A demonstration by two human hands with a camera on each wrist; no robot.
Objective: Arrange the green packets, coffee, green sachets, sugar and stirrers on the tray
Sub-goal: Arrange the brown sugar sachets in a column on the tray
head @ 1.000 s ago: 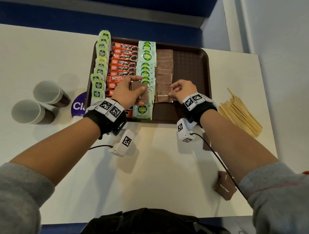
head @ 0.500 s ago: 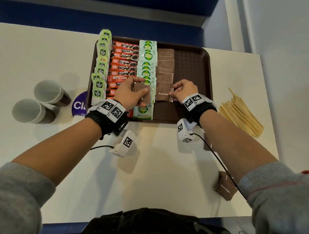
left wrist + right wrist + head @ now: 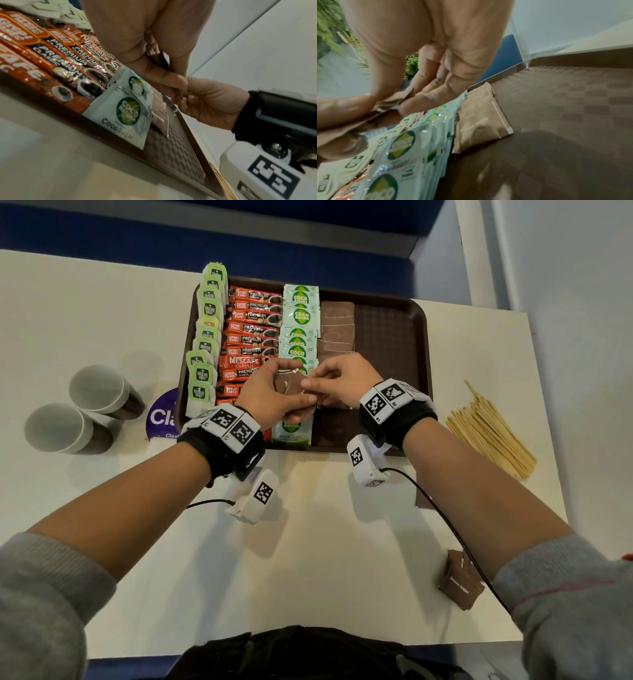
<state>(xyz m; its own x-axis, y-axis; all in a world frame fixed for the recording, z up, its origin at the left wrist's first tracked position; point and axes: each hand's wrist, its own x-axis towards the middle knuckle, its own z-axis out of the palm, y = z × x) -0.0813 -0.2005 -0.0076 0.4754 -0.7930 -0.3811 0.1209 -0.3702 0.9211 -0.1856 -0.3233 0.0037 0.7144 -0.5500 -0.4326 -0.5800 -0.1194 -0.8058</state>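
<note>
Both hands meet over the near middle of the brown tray (image 3: 394, 337): the left hand (image 3: 270, 398) grips a small stack of brown sugar packets (image 3: 291, 388), and the right hand (image 3: 342, 378) pinches the top one between thumb and fingertips, as if peeling it off to lay down. Most of the job looks done — the green tea packets (image 3: 207, 337) run along the tray's left edge, the red coffee sticks (image 3: 253, 337) lie in a column beside them, then the Coco Natura sachets (image 3: 299, 330), then a started column of brown sugar (image 3: 337, 330) that stops short of the near edge. The right part of the tray is still bare. What remains, I'd say, is the rest of the sugar and all of the wooden stirrers (image 3: 489, 429), which lie in a heap on the white surface (image 3: 308, 559) to the right of the tray. More brown sugar packets (image 3: 460, 583) sit near the right forearm. Two paper cups (image 3: 78, 409) lie on their sides well to the left — nothing blocks the open lane.
</note>
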